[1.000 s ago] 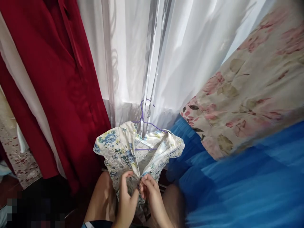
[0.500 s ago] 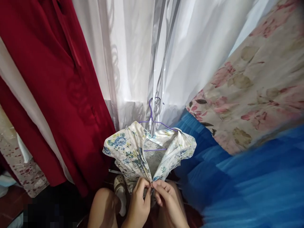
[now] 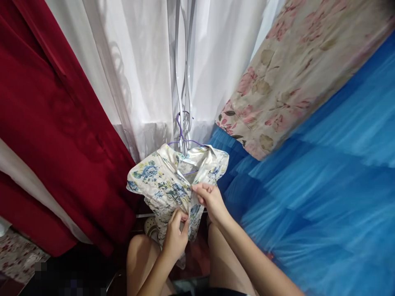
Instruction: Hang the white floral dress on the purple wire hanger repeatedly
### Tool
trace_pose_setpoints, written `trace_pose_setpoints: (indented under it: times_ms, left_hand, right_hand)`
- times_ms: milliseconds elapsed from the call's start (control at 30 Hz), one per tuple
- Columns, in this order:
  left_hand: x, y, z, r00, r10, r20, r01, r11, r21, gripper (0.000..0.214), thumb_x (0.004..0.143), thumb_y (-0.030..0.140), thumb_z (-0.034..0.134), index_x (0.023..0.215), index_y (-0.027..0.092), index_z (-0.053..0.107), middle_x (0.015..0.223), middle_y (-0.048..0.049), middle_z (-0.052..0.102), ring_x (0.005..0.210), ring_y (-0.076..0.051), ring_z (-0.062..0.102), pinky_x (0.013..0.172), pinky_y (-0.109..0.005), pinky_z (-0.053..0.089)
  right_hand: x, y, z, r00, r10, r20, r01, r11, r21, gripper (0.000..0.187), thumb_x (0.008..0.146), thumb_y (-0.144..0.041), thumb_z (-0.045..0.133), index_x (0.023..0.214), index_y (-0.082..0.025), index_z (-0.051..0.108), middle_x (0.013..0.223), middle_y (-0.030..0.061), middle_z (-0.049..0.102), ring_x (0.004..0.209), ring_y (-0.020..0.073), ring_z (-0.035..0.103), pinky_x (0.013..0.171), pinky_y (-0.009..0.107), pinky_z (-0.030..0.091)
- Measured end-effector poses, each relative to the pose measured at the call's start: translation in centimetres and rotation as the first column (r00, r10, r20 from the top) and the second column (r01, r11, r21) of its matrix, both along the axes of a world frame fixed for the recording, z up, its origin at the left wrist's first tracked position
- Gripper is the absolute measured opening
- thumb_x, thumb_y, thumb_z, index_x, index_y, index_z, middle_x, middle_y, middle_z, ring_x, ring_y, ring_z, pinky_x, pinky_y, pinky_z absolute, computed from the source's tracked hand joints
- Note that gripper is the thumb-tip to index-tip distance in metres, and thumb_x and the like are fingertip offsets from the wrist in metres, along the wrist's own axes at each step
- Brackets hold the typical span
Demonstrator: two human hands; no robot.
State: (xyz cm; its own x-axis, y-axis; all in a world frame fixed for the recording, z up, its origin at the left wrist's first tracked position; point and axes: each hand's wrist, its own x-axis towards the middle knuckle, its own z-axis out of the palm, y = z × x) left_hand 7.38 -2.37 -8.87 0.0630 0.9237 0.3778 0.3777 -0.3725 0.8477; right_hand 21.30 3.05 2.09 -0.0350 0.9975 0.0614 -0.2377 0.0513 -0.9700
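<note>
A small cream garment with blue flowers (image 3: pixel 157 181) hangs on a purple wire hanger (image 3: pixel 182 135) in front of my knees. My left hand (image 3: pixel 175 236) pinches the garment's front edge low down, fingers closed on the cloth. My right hand (image 3: pixel 210 199) pinches the same front opening a little higher, near the collar, fingers also closed on the cloth. The two hands are a short way apart along the opening. The hanger's hook rises in front of a white curtain (image 3: pixel 148 74).
A dark red garment (image 3: pixel 52 135) hangs at the left. A pale cloth with pink flowers (image 3: pixel 290 70) and a blue mattress or sheet (image 3: pixel 324 197) fill the right. A sandal (image 3: pixel 150 227) lies on the floor between my bare knees (image 3: pixel 138 255).
My right hand has moved up the garment's front opening while my left stayed lower. The view has swung, so the garment and hanger sit a little higher and further left.
</note>
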Motion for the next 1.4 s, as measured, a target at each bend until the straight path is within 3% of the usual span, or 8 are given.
trace_pose_setpoints:
  times_ms: [200,367,600,767,1000,1167,1300,1400]
  left_hand:
    - [2.0,-1.6,0.7,0.993,-0.068,-0.095,0.074,0.996,0.058,0.013,0.09,0.011,0.047,0.082,0.02,0.05,0.086,-0.0039,0.056,0.084,-0.018,0.057,0.077,-0.029,0.046]
    - [1.7,-0.4,1.4,0.989,-0.053,-0.139,0.064,0.995,0.075,0.01,0.087,0.011,0.053,0.083,0.02,0.052,0.085,-0.0034,0.057,0.083,-0.018,0.058,0.076,-0.03,0.048]
    - [0.5,6.0,12.4,0.987,0.147,0.069,-0.162,0.903,0.398,0.037,0.099,0.026,0.047,0.136,0.023,0.046,0.086,-0.0016,0.06,0.074,-0.014,0.058,0.076,-0.028,0.048]
    - [-0.1,9.3,18.0,0.96,0.184,-0.21,-0.044,0.843,0.536,0.022,0.099,0.026,0.047,0.085,0.018,0.062,0.082,-0.0032,0.061,0.079,-0.015,0.057,0.076,-0.028,0.044]
    - [-1.5,10.1,18.4,0.962,0.271,-0.043,-0.187,0.762,0.62,0.022,0.097,0.028,0.053,0.078,0.018,0.058,0.072,-0.0007,0.058,0.069,-0.013,0.054,0.067,-0.025,0.041]
    - [-8.9,13.6,18.6,0.855,0.312,0.414,-0.496,0.722,0.482,0.032,0.097,0.042,0.052,0.076,0.018,0.055,0.067,0.0016,0.05,0.062,-0.01,0.051,0.06,-0.021,0.041]
    - [-14.1,16.9,14.5,0.616,0.345,0.708,-0.583,0.804,0.116,0.038,0.091,0.044,0.06,0.069,0.017,0.047,0.061,0.0046,0.045,0.055,-0.007,0.044,0.054,-0.017,0.037]
    - [-13.1,16.4,9.5,0.485,0.419,0.768,-0.504,0.851,-0.146,0.039,0.087,0.041,0.064,0.065,0.017,0.043,0.058,0.0055,0.043,0.053,-0.007,0.042,0.052,-0.017,0.037]
  right_hand:
    - [1.2,4.9,7.0,0.994,0.053,-0.095,-0.038,0.986,0.16,0.019,0.07,-0.031,0.073,0.062,-0.015,0.066,0.039,-0.0085,0.034,0.039,0.0061,0.021,0.043,0.026,0.013]
    - [1.7,5.6,8.1,0.985,0.141,-0.095,-0.121,0.973,0.195,0.017,0.072,-0.031,0.071,0.068,-0.015,0.066,0.042,-0.0084,0.037,0.04,0.0059,0.024,0.043,0.024,0.016]
    - [1.6,4.5,6.7,0.988,0.151,0.023,-0.151,0.947,0.284,0.02,0.076,-0.032,0.071,0.069,-0.017,0.062,0.042,-0.0083,0.041,0.04,0.0064,0.028,0.044,0.024,0.018]
    - [1.0,4.8,6.1,0.981,0.126,0.148,-0.172,0.92,0.352,0.025,0.08,-0.035,0.069,0.069,-0.019,0.054,0.046,-0.0105,0.033,0.041,0.0059,0.022,0.044,0.024,0.015]
    - [-1.0,5.4,1.8,0.948,-0.05,0.314,-0.077,0.923,0.378,0.019,0.084,-0.029,0.06,0.07,-0.022,0.048,0.047,-0.0095,0.034,0.04,0.0082,0.028,0.045,0.024,0.018]
    - [-0.4,4.5,-1.7,0.913,0.054,0.404,-0.164,0.956,0.244,0.023,0.082,-0.03,0.06,0.066,-0.022,0.045,0.046,-0.0088,0.037,0.041,0.0092,0.032,0.046,0.024,0.023]
    - [0.0,2.9,-3.2,0.906,0.151,0.394,-0.242,0.951,0.193,0.021,0.083,-0.029,0.059,0.067,-0.021,0.047,0.048,-0.009,0.037,0.043,0.009,0.031,0.047,0.023,0.024]
    - [0.2,1.8,-4.5,0.898,0.211,0.386,-0.291,0.943,0.161,0.018,0.082,-0.024,0.057,0.068,-0.021,0.048,0.05,-0.0086,0.038,0.046,0.0091,0.033,0.048,0.023,0.025]
